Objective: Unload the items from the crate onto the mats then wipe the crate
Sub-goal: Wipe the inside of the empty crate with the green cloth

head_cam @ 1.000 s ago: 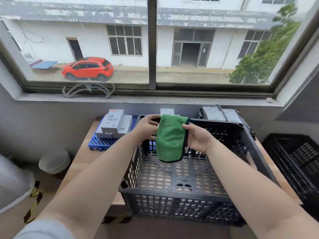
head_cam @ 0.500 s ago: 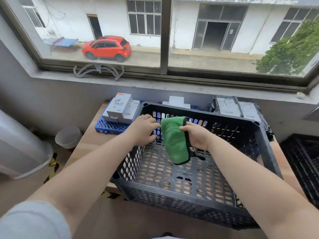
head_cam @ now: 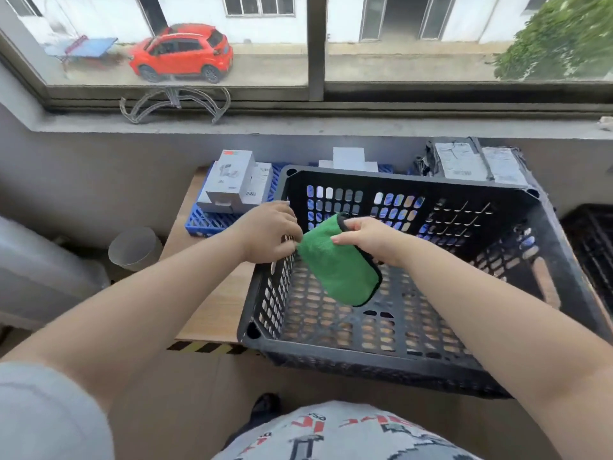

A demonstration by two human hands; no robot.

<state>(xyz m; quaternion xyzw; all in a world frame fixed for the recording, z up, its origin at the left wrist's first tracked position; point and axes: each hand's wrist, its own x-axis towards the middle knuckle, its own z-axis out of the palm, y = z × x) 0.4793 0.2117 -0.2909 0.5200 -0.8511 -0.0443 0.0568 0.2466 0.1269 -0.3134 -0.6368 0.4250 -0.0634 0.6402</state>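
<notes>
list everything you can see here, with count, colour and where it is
crate: 1, black, on the wooden table, nothing in it but the cloth hanging in
cloth: 1, green with dark edging, held above the crate floor
mats: blue, behind the crate; count unclear
boxes: several, white, stacked on the mats
parcels: 2, dark wrap with white labels, back right
second crate: 1, black, far right
car: 1, red, outside the window
left hand: at the cloth's left edge, by the crate's left wall
right hand: grips the cloth's top

Wooden table: black crate, blue mat.
</notes>
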